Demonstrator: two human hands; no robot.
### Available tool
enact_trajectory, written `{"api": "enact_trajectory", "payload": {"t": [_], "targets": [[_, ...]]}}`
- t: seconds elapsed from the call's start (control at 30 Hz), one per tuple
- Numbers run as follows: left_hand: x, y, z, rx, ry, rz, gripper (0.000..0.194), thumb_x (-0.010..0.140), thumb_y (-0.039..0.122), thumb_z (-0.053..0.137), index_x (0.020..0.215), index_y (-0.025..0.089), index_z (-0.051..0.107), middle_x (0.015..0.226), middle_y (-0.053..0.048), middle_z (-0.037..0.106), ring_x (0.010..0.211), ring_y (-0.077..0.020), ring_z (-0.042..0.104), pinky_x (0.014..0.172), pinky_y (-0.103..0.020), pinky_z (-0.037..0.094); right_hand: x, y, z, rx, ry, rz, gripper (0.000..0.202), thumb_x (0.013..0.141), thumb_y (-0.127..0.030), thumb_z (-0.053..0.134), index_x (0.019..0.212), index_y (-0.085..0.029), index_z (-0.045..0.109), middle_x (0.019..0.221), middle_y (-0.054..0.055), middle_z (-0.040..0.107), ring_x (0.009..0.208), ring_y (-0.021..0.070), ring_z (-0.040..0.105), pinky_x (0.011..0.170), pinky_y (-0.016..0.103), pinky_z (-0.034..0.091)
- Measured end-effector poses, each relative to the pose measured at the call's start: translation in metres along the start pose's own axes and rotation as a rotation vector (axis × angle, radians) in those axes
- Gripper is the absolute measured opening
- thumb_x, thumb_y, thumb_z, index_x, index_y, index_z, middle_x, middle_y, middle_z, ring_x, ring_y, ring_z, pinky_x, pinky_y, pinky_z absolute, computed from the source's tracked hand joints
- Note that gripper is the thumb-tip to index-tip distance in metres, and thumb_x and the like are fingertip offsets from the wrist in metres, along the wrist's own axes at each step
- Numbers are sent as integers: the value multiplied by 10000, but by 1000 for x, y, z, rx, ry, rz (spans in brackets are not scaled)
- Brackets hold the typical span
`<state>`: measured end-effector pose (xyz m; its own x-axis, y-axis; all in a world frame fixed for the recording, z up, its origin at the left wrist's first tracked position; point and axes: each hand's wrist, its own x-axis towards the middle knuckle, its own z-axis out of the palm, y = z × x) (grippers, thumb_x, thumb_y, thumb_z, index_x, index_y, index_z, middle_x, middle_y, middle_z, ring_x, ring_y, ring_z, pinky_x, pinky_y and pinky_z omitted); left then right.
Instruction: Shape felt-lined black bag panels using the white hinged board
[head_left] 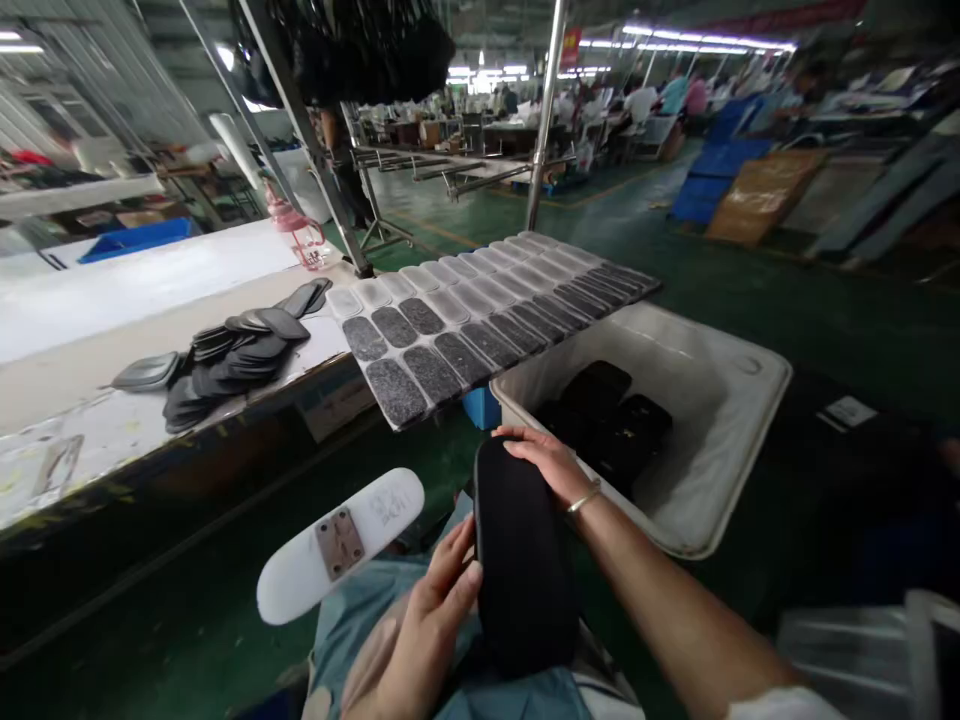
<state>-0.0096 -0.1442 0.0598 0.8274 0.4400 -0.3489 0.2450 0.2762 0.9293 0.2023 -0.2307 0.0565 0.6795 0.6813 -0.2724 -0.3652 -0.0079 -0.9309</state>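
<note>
A long black case (517, 560) with rounded ends lies upright over my lap, held between both hands. My left hand (439, 605) grips its left edge, thumb and fingers against the side. Across the top right end bends my right hand (547, 460), its fingers over the rim; a bracelet is on that wrist. To the left of the case is a white rounded board (386, 505) with a brown metal plate (340, 543) fixed on it. Beyond my hands, a white bin (720, 440) holds several black cases (626, 425).
Ahead is a slanted board (457, 310) covered in rows of grey and black oval pads. At left, a worktable (150, 310) bears stacked dark pads (240, 360) and a pink bottle (300, 230). A metal pole (544, 120) stands behind the board. People sit farther back.
</note>
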Motion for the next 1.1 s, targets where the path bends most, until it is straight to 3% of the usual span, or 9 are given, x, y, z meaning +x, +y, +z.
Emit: {"api": "enact_trajectory", "payload": {"t": [0.17,0.27,0.33,0.57,0.8,0.93,1.1], "targets": [[9,-4,-3,136,82,146,482,823,496,603,1252,276,599,1401,-53,496,1347,-262,381,1143,-404,283,-56,10,18,-270,140,-202,523,855,-448,571,1339,-262,506,1329,39,577,1226,236,530,1068,392,391],[14,-7,-1,124,116,183,503,802,519,620,1237,268,611,1357,-65,531,1317,-272,422,1104,-388,355,-84,19,27,-426,214,-251,598,906,-456,496,1445,-233,363,1469,59,423,1350,224,394,1135,394,316],[14,-9,-1,116,134,222,508,795,523,628,1236,273,611,1348,-60,541,1319,-270,422,1093,-371,372,-94,23,32,-490,269,-283,608,922,-450,465,1460,-195,337,1485,76,393,1379,223,346,1155,400,284],[13,-17,-5,65,147,234,464,804,479,647,1227,289,615,1356,-33,537,1328,-259,409,1112,-374,345,-96,27,45,-578,380,-363,555,914,-442,482,1379,-139,475,1366,121,533,1261,268,503,1085,426,397],[12,-8,-8,-2,155,280,400,834,422,629,1216,303,623,1339,-20,517,1304,-232,420,1071,-316,383,-96,32,49,-535,394,-405,516,914,-413,499,1375,-181,483,1375,84,525,1278,256,488,1065,407,432],[9,-10,-6,-57,175,289,351,828,380,647,1166,285,662,1210,-33,587,1182,-212,511,998,-284,428,-95,34,46,-539,386,-391,486,877,-408,567,1322,-214,546,1343,72,558,1249,272,517,1062,430,434],[9,-8,-6,-136,216,253,311,795,365,689,1053,193,700,920,-35,610,893,-164,576,804,-256,480,-92,37,41,-436,354,-323,479,845,-424,611,1286,-240,580,1335,61,567,1238,275,527,1041,420,458]]}}
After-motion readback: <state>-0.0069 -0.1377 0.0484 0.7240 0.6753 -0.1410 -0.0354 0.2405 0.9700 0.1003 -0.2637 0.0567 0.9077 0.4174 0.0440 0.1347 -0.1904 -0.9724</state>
